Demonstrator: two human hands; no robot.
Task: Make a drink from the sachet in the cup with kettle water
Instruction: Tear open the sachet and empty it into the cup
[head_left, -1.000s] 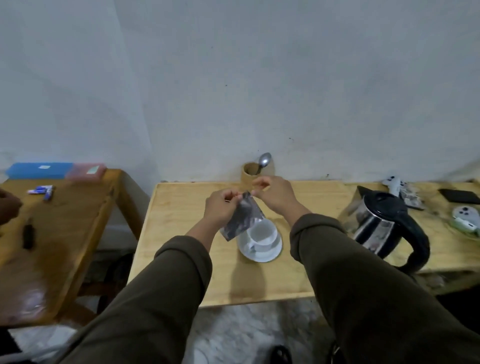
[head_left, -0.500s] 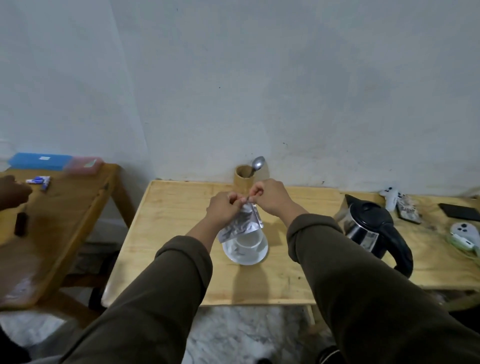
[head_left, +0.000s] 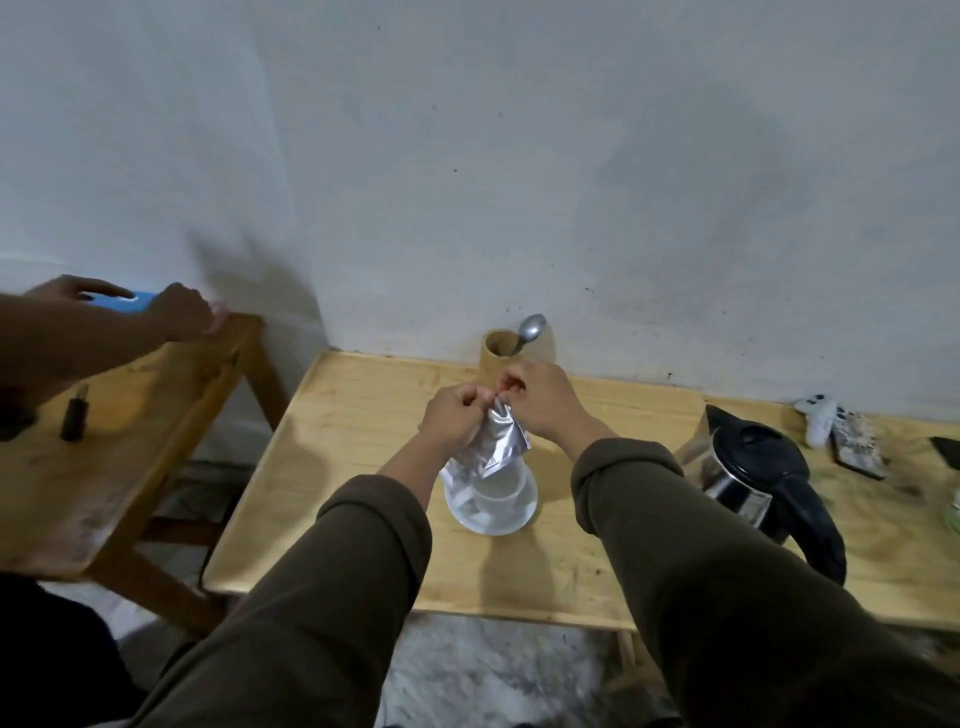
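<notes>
At a pale wooden table (head_left: 363, 415) against a grey wall, we pinch the sachet's (head_left: 493, 447) top edge with our left hand (head_left: 452, 421) and right hand (head_left: 540, 397), fingers clenched on it. It hangs just above the cup (head_left: 498, 491) on its saucer (head_left: 491, 519). The kettle (head_left: 753, 467) stands to the right.

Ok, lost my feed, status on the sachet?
Left hand and right hand pinch sachet top above cup. Kettle untouched. Nothing blocking.

no text, label, brand or number can be read anywhere; the silver sachet (head_left: 493, 441) shows no legible print.
</notes>
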